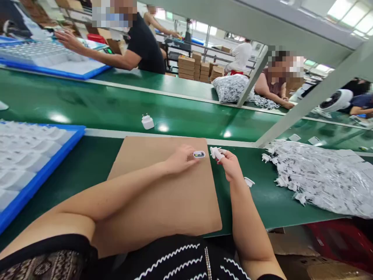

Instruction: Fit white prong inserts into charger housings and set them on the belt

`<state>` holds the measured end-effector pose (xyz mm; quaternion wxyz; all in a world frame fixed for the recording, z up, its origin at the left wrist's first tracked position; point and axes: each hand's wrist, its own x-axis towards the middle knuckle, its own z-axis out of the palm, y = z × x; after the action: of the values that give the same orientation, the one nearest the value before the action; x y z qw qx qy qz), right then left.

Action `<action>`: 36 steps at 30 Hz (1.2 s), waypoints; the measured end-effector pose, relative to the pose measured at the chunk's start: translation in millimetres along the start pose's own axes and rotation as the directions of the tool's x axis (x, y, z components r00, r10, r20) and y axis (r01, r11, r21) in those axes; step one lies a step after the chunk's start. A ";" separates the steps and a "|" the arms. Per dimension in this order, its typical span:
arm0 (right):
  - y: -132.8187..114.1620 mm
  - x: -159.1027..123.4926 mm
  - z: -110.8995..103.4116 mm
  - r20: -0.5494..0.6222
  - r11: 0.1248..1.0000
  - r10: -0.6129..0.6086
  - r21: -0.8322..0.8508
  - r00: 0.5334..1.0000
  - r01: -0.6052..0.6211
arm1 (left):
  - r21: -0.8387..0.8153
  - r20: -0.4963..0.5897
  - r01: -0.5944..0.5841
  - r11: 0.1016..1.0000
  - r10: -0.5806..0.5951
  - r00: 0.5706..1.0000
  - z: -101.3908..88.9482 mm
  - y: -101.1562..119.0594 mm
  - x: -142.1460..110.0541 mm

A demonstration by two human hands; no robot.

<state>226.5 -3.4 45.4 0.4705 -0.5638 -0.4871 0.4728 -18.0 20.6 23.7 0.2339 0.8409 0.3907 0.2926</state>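
My left hand is closed around a white charger housing. Its open end faces me, and parts of a circuit board show inside. Just to the right, my right hand pinches a small white plastic plug cover, apart from the housing. Both hands are over the right edge of a brown cardboard sheet on the green bench. Beside my right wrist lies another loose white plastic piece.
A plastic bag spills many white pieces at right. A blue-rimmed tray of white parts stands at left. Beyond the bench, a white charger sits on the green belt. A slanted metal post rises at right. Co-workers sit opposite.
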 end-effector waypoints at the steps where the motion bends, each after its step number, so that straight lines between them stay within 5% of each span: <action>1: -1.0 -1.4 2.4 0.064 0.996 0.048 0.075 0.997 -0.053 | -0.017 0.024 -0.008 1.000 0.009 1.000 2.7 5.4 -11.3; 4: -3.3 -7.1 11.9 0.141 0.993 0.049 0.100 0.989 -0.064 | -0.082 0.033 0.034 0.996 -0.031 0.999 12.6 12.6 -30.3; 7: -4.4 -14.5 22.5 0.062 0.985 -0.125 -0.108 0.990 0.131 | -0.169 -0.008 0.065 0.983 -0.067 0.998 20.8 9.1 -32.5; 11: -7.4 -27.7 31.7 0.160 0.782 -0.439 -0.417 0.884 0.463 | -0.263 -0.041 0.023 0.965 -0.035 0.999 25.2 2.4 -28.3; 15: -9.7 -37.6 37.1 0.362 0.588 -0.507 -0.518 0.782 0.621 | -0.280 -0.051 0.019 0.960 -0.035 0.998 25.4 1.3 -27.1; 19: -9.2 -38.0 41.5 0.406 0.491 -0.509 -0.587 0.759 0.643 | -0.289 -0.048 0.036 0.957 -0.052 0.997 24.6 2.6 -27.9; 36: -7.0 -35.2 43.8 0.415 0.482 -0.528 -0.571 0.741 0.664 | -0.315 -0.024 0.078 0.946 -0.090 0.996 21.5 5.0 -27.0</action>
<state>179.5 -34.7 50.2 0.3137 -0.4444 -0.8316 0.1117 -15.0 -7.2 2.9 0.3692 0.7699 0.3791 0.3567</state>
